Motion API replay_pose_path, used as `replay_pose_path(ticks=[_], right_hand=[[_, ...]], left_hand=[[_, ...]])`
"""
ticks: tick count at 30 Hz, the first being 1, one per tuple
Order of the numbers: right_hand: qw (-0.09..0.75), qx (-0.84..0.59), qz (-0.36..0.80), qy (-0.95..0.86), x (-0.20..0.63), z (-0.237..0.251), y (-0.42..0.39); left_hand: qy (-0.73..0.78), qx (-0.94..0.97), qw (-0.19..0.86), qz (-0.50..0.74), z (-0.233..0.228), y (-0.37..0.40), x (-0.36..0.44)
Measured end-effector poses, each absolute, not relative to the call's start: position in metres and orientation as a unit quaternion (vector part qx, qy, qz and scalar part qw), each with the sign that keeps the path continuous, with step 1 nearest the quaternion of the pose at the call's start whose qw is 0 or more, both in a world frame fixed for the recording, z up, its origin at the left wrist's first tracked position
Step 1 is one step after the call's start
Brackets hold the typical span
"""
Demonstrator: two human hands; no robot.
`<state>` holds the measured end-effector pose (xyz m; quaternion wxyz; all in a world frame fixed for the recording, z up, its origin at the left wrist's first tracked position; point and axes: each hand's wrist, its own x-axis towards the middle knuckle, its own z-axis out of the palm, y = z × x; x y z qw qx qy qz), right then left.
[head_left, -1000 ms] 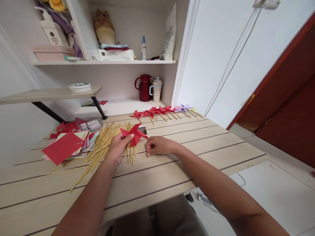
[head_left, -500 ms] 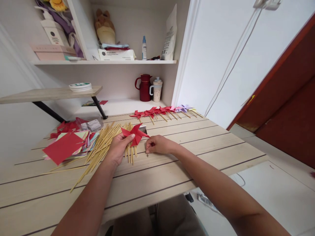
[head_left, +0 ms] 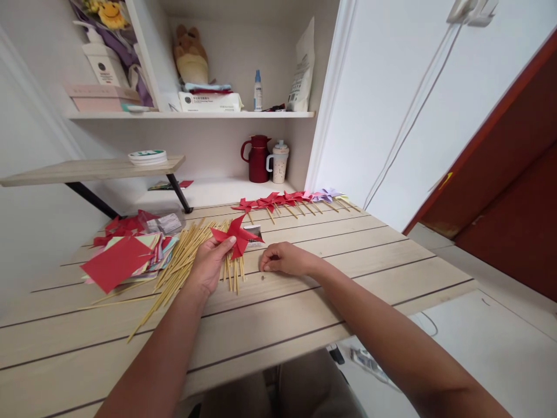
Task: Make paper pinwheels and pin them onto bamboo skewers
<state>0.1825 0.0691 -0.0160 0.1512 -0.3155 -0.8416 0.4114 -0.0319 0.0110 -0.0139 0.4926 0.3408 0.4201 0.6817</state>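
Note:
My left hand (head_left: 212, 259) pinches a red paper pinwheel (head_left: 236, 238) between thumb and fingers, above the ends of a heap of thin wooden sticks (head_left: 185, 249). Just right of the pinwheel, my right hand (head_left: 282, 259) rests low over the table, thumb and fingers curled together; whatever may be between the fingertips is too small to make out. A tiny dark bit (head_left: 263, 277) lies on the tabletop below those fingertips. Partly behind the pinwheel is a small open box (head_left: 253, 234) with dark contents.
Left of the sticks lie stacked coloured paper sheets (head_left: 116, 264) and a clear plastic packet (head_left: 165, 222). Finished pinwheels on sticks (head_left: 296, 199) line the table's back edge. A small raised shelf (head_left: 96, 168) stands at left; a red jug (head_left: 259, 159) and a cup (head_left: 279, 162) stand behind.
The view has shifted slightly, so everything sits a little lower and to the right. My left hand still holds the pinwheel, which has turned slightly; more of the small box shows.

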Motion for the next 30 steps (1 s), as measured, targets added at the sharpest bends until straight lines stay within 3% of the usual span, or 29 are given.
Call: replay_pose_path(ticks=[27, 30], right_hand=[[0.171, -0.302, 0.448, -0.824, 0.1856, -0.0202, 0.0671], [0.206, -0.318, 0.447, -0.81, 0.1828, -0.0184, 0.0659]], left_hand=[[0.435, 0.314, 0.453, 0.712, -0.015, 0.014, -0.0352], [0.438, 0.315, 0.448, 0.713, -0.0149, 0.014, -0.0352]])
